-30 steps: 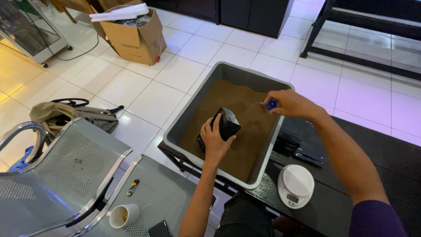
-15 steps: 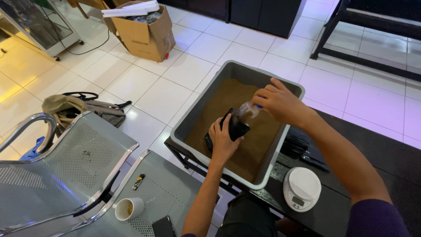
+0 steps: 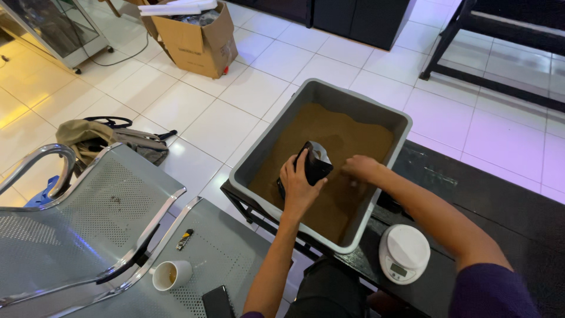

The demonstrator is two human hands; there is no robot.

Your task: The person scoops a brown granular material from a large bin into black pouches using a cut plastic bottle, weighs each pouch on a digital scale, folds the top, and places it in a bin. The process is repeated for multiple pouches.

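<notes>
A large grey tub (image 3: 259, 150) filled with brown powder (image 3: 329, 138) rests on a black table. My left hand (image 3: 297, 182) grips a black pouch (image 3: 315, 164) held upright over the powder. Just right of the pouch, my right hand (image 3: 360, 169) reaches down into the powder with its fingers curled. Whatever it holds is hidden by the fingers.
A small white kitchen scale (image 3: 404, 253) sits on the black table (image 3: 506, 206) beside the tub. To the left are metal perforated bench seats (image 3: 88, 218) with a cup (image 3: 172, 275), a lighter (image 3: 185, 238) and a dark phone (image 3: 218, 301). A bag (image 3: 112, 138) and a cardboard box (image 3: 197, 38) lie on the tiled floor.
My right hand has dropped from above the pouch's opening down into the powder to the pouch's right. The left hand still holds the pouch in about the same place.
</notes>
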